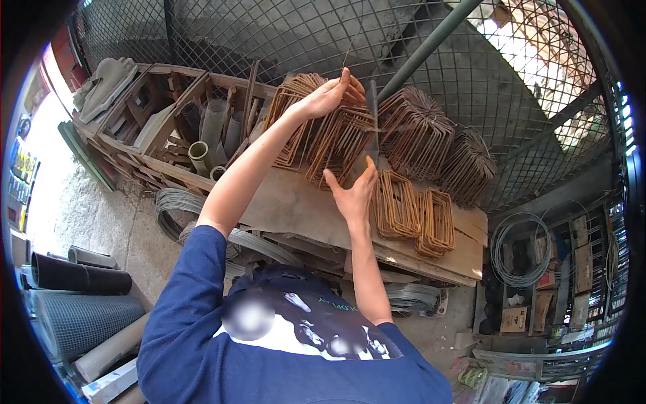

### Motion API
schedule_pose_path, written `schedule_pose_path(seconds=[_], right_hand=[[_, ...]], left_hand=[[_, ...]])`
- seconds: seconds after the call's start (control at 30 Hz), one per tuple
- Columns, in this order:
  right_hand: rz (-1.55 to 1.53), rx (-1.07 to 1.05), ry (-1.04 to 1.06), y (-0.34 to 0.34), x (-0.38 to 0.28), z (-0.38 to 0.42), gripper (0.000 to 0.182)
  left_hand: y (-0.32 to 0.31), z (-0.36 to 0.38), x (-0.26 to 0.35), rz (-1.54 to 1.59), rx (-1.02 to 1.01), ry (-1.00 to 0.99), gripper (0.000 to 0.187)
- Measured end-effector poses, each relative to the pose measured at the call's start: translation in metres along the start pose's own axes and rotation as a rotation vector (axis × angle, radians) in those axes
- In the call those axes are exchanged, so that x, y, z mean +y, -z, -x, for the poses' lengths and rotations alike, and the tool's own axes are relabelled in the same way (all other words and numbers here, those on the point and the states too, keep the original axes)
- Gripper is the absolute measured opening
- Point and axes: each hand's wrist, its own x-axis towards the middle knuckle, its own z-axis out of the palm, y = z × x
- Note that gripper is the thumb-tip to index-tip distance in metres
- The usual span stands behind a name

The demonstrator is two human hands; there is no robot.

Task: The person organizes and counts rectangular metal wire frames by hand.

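Note:
My left hand is raised over the bent rods, its fingers apart and nothing plainly held in them. Below it, my right hand has thumb and fingers spread wide, also with nothing visible in its grasp. A narrow, blurred, see-through strip runs upright between the two sets of fingertips. Behind the hands, a bundle of rusty rectangular rod stirrups leans on the wooden table. Just right of my right hand stand smaller orange-brown stirrups. Another small bundle sits beside them.
Darker stirrup bundles lean by the mesh fence. A wooden rack with tubes is at left. Wire coils lie below the table's edge; another coil hangs right. Mesh rolls lie lower left.

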Motion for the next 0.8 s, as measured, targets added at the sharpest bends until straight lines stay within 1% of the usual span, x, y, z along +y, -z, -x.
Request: schedule_pose_path(seconds=[0.03, 0.07, 0.13, 0.2, 0.23, 0.27, 0.3, 0.33, 0.4, 0.43, 0.47, 0.5, 0.53, 0.6, 0.63, 0.67, 0.73, 0.8], right_hand=[[-0.09, 0.058, 0.088, 0.003, -0.009, -0.008, 0.091], [-0.092, 0.057, 0.087, 0.006, -0.017, -0.019, 0.091], [-0.232, 0.175, 0.199, 0.012, -0.031, -0.046, 0.063], [-0.407, 0.173, 0.245, 0.023, -0.044, -0.06, 0.037], [-0.373, 0.227, 0.325, 0.024, -0.046, -0.068, 0.025], [-0.424, 0.136, 0.38, 0.023, -0.05, -0.077, 0.024], [-0.429, 0.092, 0.379, 0.024, -0.054, -0.079, 0.024], [-0.43, 0.045, 0.375, 0.024, -0.058, -0.079, 0.024], [-0.513, 0.02, 0.33, 0.025, -0.065, -0.088, 0.023], [-0.66, 0.012, 0.287, 0.027, -0.073, -0.097, 0.023], [-0.607, 0.038, 0.358, 0.029, -0.071, -0.123, 0.022], [-0.71, 0.012, 0.338, 0.031, -0.076, -0.138, 0.022], [-0.813, -0.008, 0.327, 0.034, -0.08, -0.149, 0.023], [-0.751, -0.068, 0.359, 0.035, -0.088, -0.16, 0.023], [-0.773, -0.1, 0.347, 0.032, -0.088, -0.162, 0.023], [-0.777, -0.097, 0.353, 0.03, -0.085, -0.166, 0.023], [-0.875, -0.067, 0.294, 0.026, -0.085, -0.171, 0.022], [-0.89, -0.072, 0.278, 0.025, -0.084, -0.174, 0.021]], left_hand=[[0.001, 0.0, -0.001, -0.002, 0.001, 0.01, 0.074], [0.0, 0.001, -0.002, -0.003, -0.001, 0.023, 0.074], [-0.004, 0.004, 0.003, -0.005, 0.006, 0.037, 0.075], [-0.015, 0.008, 0.003, 0.0, 0.014, 0.057, 0.077], [-0.017, 0.003, 0.0, -0.032, -0.052, 0.039, 0.078], [-0.003, 0.013, -0.001, -0.084, -0.077, 0.036, 0.08], [-0.002, 0.016, 0.006, -0.241, 0.003, -0.019, 0.076], [-0.002, 0.021, 0.011, -0.209, 0.069, 0.04, 0.07], [0.007, 0.021, 0.012, -0.037, 0.165, 0.013, 0.067], [0.009, 0.022, 0.016, 0.056, 0.202, 0.01, 0.066], [0.014, 0.014, 0.023, 0.143, 0.229, -0.005, 0.065], [0.014, 0.008, 0.027, 0.219, 0.219, -0.034, 0.062], [0.012, 0.004, 0.032, 0.214, 0.212, -0.041, 0.062], [0.008, -0.005, 0.041, 0.115, 0.192, 0.032, 0.065], [0.0, -0.004, 0.044, 0.043, 0.256, 0.033, 0.069], [0.002, -0.002, 0.045, 0.066, 0.197, 0.032, 0.071], [-0.008, -0.001, 0.047, 0.024, 0.363, 0.059, 0.063], [-0.01, 0.0, 0.05, 0.041, 0.336, 0.032, 0.061]])
